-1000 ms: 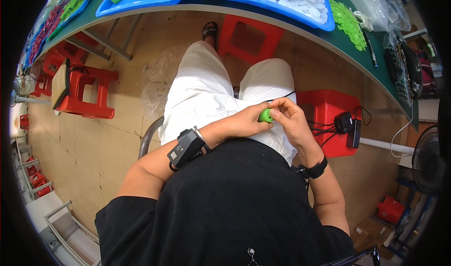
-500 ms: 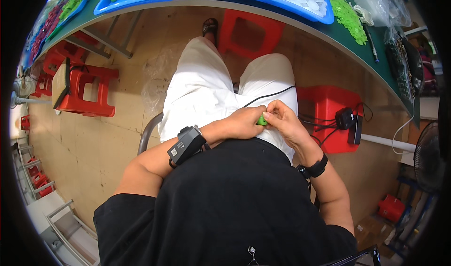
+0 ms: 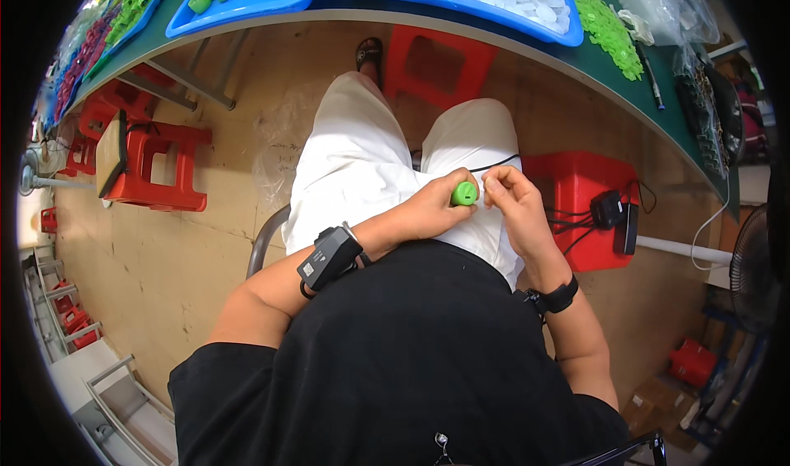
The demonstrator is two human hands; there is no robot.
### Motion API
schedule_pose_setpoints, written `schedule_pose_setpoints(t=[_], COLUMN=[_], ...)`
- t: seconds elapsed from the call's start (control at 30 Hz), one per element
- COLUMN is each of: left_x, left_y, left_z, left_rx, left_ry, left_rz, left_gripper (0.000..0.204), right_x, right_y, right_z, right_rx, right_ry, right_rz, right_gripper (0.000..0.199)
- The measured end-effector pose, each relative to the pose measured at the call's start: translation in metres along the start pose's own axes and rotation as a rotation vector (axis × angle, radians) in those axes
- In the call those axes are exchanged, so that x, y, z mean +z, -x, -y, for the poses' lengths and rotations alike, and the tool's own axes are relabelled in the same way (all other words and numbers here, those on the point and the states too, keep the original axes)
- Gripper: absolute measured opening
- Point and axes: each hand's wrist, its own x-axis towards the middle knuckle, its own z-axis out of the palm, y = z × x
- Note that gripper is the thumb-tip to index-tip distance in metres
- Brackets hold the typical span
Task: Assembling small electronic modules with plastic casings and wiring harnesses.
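Observation:
My left hand (image 3: 438,208) is closed around a small bright green plastic piece (image 3: 464,193) over my lap. Its round end, with a small dark slot in it, faces up. Just to the right, and apart from the green piece, is my right hand (image 3: 517,207). Its thumb and index finger are bent together in a pinch. Whatever may be between those fingertips is too small to make out.
On the green table (image 3: 658,129) ahead sit a blue tray (image 3: 247,15) of green pieces and another blue tray (image 3: 494,24) of white pieces. Loose green parts (image 3: 607,38) lie beside them. A red stool (image 3: 576,190) with black adapters and cables stands at my right.
My right hand has come away from the green piece, a little to the right. The green piece now shows its round slotted end, and my left hand still holds it.

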Motion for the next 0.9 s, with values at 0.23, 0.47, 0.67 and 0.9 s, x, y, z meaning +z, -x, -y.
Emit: schedule_pose_setpoints(t=[0.23,0.47,0.67,0.9], left_x=[0.006,0.013,0.011,0.013], left_y=[0.001,0.004,0.004,0.006], left_z=[0.006,0.015,0.011,0.008], left_rx=[0.124,0.154,0.158,0.175], left_ry=[-0.150,-0.589,-0.611,-0.681], left_rz=[-0.146,-0.227,-0.108,-0.224], left_gripper=[0.022,0.019,0.020,0.025], right_x=[0.024,0.018,0.015,0.019], right_y=[0.011,0.007,0.014,0.002], right_z=[0.016,0.009,0.002,-0.001], right_rx=[-0.209,0.105,-0.264,0.079], right_ry=[0.705,0.387,0.785,0.250], right_rz=[-0.111,-0.092,-0.020,-0.101], right_gripper=[0.010,0.010,0.007,0.010])
